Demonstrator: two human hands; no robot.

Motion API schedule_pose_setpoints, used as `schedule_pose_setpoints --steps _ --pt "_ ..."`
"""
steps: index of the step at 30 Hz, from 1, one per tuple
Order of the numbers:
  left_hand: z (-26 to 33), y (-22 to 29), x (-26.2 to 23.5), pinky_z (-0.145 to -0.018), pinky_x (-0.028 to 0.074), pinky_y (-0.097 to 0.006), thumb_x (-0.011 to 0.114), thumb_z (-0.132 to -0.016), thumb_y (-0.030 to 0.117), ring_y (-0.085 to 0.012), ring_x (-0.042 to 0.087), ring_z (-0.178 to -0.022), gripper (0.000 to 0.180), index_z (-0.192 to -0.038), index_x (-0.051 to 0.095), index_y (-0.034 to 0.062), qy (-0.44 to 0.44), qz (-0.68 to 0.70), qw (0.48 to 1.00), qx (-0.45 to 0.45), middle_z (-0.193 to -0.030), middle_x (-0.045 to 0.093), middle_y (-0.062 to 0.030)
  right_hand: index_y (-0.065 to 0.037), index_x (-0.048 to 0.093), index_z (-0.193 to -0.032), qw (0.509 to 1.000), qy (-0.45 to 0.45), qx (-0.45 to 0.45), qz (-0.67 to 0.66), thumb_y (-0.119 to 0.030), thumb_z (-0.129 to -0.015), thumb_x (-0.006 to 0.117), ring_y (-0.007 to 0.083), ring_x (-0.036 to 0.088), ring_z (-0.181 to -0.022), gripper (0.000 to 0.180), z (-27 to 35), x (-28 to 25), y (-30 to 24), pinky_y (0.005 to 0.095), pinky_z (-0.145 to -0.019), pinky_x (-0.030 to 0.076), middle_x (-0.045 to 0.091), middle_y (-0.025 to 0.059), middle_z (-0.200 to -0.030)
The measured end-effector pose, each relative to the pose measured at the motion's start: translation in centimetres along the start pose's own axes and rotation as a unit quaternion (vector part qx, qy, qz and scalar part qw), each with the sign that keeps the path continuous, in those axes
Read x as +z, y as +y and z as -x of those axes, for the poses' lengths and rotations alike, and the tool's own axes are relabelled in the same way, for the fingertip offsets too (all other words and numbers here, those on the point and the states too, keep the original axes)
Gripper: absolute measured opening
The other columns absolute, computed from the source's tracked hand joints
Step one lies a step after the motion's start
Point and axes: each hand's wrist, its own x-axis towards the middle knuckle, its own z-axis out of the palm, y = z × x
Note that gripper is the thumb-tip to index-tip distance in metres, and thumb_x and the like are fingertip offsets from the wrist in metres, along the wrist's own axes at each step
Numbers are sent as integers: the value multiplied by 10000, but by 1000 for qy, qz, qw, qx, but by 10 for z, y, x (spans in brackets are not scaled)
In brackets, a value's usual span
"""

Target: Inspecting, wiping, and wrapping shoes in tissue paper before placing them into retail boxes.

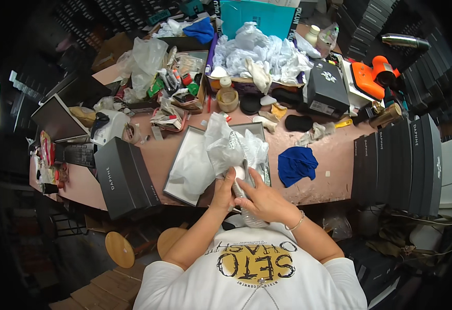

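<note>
In front of my chest, both hands close around a pale silvery shoe [239, 188], its pointed, speckled toe aimed away from me. My left hand [224, 192] grips its left side and my right hand [266, 199] its right side, thumbs and fingers meeting near the middle. White tissue paper [220, 147] stands up loosely around the toe and hides part of the shoe. Just beyond my hands lies an open grey shoebox [184, 194] with a white inside and more tissue paper [192, 173] in it. Below my fingers some clear plastic [252, 219] shows against my shirt.
A dark shoebox [125, 178] stands at the left, and several more [396, 160] form a row at the right. A blue cloth [297, 166] lies right of the open box. Farther back are a jar [227, 98], crumpled white paper [254, 49] and an orange tool [373, 77].
</note>
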Motion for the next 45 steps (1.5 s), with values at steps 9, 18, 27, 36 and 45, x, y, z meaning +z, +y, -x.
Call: schedule_pose_setpoints --steps 9,18,27,36,45 --pt "1 25 -20 -921 509 -399 330 -971 555 -276 608 -1059 639 -1344 422 45 -99 232 950 -186 -1221 565 -158 -35 475 -1181 973 223 -37 50 -243 -732 771 361 486 -1146 577 -26 20 -2 444 -942 408 459 214 -1252" --pt "28 41 -44 -846 542 -481 392 -946 570 -258 614 -1036 660 -1347 423 47 -152 217 928 -262 -1215 569 -145 11 510 -1193 960 271 -65 -33 -237 -718 802 290 565 -1070 610 -21 -14 28 384 -887 441 567 146 -1209" --pt "52 28 -44 -952 448 -300 639 -819 138 -190 545 -1137 672 -1400 333 -3 -147 63 969 -186 -1283 522 -112 37 580 -1133 976 4 66 -209 -39 -862 590 122 575 -760 282 -15 -16 34 259 -697 475 645 126 -856" --pt "44 42 -37 -1041 334 -280 559 -841 5 -157 422 -1252 750 -1487 178 17 -229 -73 965 -104 -1409 406 -102 41 598 -1072 969 -5 64 -239 -26 -838 539 79 502 -717 250 -9 -24 42 253 -672 440 611 44 -796" --pt "43 41 -37 -1054 316 -293 577 -808 26 -156 413 -1267 706 -1452 288 16 -255 -85 942 -201 -1380 441 -91 -36 493 -1308 968 -41 -84 -232 -37 -770 621 248 570 -1108 553 -25 -57 23 334 -914 458 577 156 -1235"
